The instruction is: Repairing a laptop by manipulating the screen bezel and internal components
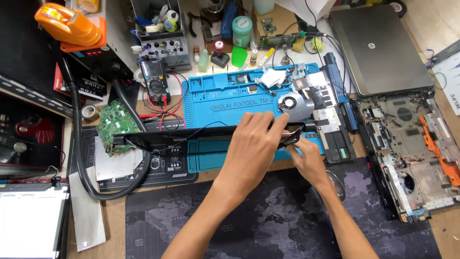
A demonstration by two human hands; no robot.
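Head view, looking down: I have both hands on a long, thin black plastic laptop bezel strip (pixel 191 136) held level above the blue silicone repair mat (pixel 218 93) on the table. My left hand (pixel 251 144) pinches its right end; my right hand (pixel 309 156) grips beneath. Judging by this, I'm mid-handling the strip; any next move calls for gentle, even support.
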